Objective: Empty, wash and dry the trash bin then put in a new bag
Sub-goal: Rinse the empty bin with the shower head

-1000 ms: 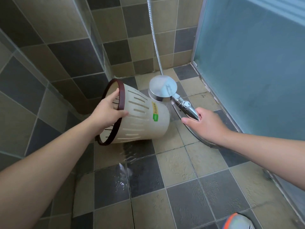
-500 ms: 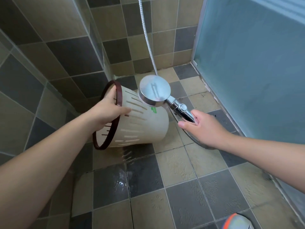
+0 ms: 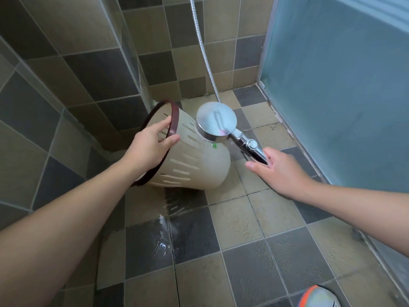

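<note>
A cream slotted trash bin [image 3: 199,167] with a dark red rim lies tilted on its side above the tiled floor, mouth facing left. My left hand [image 3: 150,145] grips its rim, thumb outside and fingers inside. My right hand [image 3: 281,171] holds the handle of a chrome shower head [image 3: 215,120], whose round face points down onto the bin's side. The metal hose [image 3: 203,52] runs up the back wall. Water runs off under the bin onto the floor.
Tiled walls close in at the left and back. A frosted blue glass panel [image 3: 343,85] stands along the right. The floor tiles [image 3: 254,218] are wet below the bin. A shoe tip [image 3: 318,298] shows at the bottom right.
The shower head has swung left and upward over the bin's side. My left hand has turned the bin slightly, keeping hold of the rim.
</note>
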